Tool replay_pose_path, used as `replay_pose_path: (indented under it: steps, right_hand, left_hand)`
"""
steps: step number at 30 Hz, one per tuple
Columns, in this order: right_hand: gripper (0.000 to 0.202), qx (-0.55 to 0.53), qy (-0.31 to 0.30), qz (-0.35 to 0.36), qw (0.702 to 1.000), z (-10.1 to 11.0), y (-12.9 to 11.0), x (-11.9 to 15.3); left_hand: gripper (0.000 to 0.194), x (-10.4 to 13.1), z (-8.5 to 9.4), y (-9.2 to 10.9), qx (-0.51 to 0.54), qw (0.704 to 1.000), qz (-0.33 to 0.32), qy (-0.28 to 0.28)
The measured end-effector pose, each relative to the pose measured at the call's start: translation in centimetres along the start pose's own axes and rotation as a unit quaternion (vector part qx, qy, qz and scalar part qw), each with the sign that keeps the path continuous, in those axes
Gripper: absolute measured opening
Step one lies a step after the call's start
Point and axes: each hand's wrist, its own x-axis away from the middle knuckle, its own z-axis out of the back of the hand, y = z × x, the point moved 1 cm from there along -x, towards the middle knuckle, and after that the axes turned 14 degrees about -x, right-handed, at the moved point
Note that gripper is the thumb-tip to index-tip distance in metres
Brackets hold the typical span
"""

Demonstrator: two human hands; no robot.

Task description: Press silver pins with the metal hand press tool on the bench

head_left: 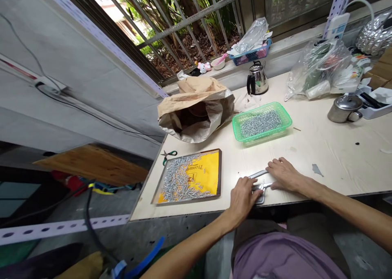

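Observation:
Near the front edge of the table, both my hands are on a grey metal bracket-like part (262,187) made of narrow bars, whose exact kind I cannot make out. My left hand (243,196) has its fingers curled around the left end, thumb pressed on the near side. The right end is under my right hand (283,175), its fingers bent over the bars. Left of my hands lies a shallow tray (219,173) with a yellow printed bottom, holding many small silvery screw-like pieces (179,181). Beyond my hands stands a green plastic basket (235,128) with similar pieces.
Scissors (168,153) lie by the tray's far left corner. An open brown paper sack (196,107) stands behind it. Farther back are a steel kettle (257,79), a lidded steel cup (343,108) and a clear plastic bag (321,67). A barred window (190,18) is behind.

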Motion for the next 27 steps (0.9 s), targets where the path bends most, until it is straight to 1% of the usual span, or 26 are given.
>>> replay_pose_path:
  steps: [1,3,4,6,8,10,11,12,14,18,19,21,22,25,27]
  right_hand:
    - [0.040,0.000,0.000,-0.002,1.000,-0.1,0.0,0.2]
    - [0.044,-0.004,-0.003,-0.011,1.000,-0.1,0.0,0.5]
    - [0.048,-0.009,-0.006,-0.013,1.000,-0.1,0.0,0.7]
    - [0.059,-0.019,-0.011,-0.017,1.000,0.0,0.0,1.1]
    - [0.064,-0.019,-0.015,-0.033,0.999,0.1,0.1,1.3]
    - [0.061,-0.014,-0.012,-0.054,0.998,0.0,0.2,1.3]
    - [0.058,-0.014,-0.008,-0.060,0.998,-0.2,0.3,1.3]
    - [0.054,-0.017,0.000,-0.061,0.998,-0.4,0.4,1.3]
    - [0.042,-0.026,0.025,-0.053,0.998,-1.1,0.6,1.4]
    - [0.005,-0.037,0.082,-0.018,0.996,-2.5,0.7,2.0]
    - [0.005,-0.036,0.092,-0.014,0.995,-2.8,0.7,2.1]
    - [0.015,-0.033,0.105,-0.010,0.994,-3.1,0.7,2.3]
    - [0.016,-0.031,0.111,-0.009,0.993,-3.1,0.7,2.3]
    - [0.007,-0.038,0.123,0.008,0.992,-2.3,1.3,2.3]
    - [0.031,-0.053,0.116,0.024,0.992,-1.5,2.1,2.3]
  left_hand:
    - [0.037,-0.6,-0.1,0.6,-0.034,0.998,-0.051,0.012]
    - [0.052,-1.9,-0.5,1.4,-0.081,0.988,-0.128,0.011]
    - [0.056,-2.5,-0.8,1.7,-0.095,0.984,-0.152,0.005]
    - [0.059,-3.4,-1.2,1.9,-0.113,0.977,-0.180,-0.008]
    - [0.064,-4.0,-1.5,1.8,-0.116,0.975,-0.189,-0.016]
    - [0.066,-4.4,-1.6,1.7,-0.104,0.975,-0.196,-0.022]
    - [0.064,-4.5,-1.7,1.7,-0.095,0.975,-0.199,-0.025]
    - [0.059,-4.7,-1.7,1.7,-0.086,0.975,-0.202,-0.028]
    - [0.044,-4.8,-1.7,1.8,-0.071,0.975,-0.207,-0.032]
    - [0.012,-4.9,-2.0,2.0,-0.076,0.973,-0.214,-0.035]
    - [0.009,-4.9,-2.1,2.0,-0.082,0.973,-0.212,-0.033]
    - [0.012,-5.0,-2.2,2.1,-0.089,0.974,-0.208,-0.026]
    - [0.014,-5.0,-2.3,2.2,-0.087,0.974,-0.207,-0.021]
    - [0.018,-4.7,-2.7,2.1,-0.074,0.977,-0.200,0.012]
    - [0.024,-3.9,-3.4,2.1,-0.060,0.978,-0.191,0.055]
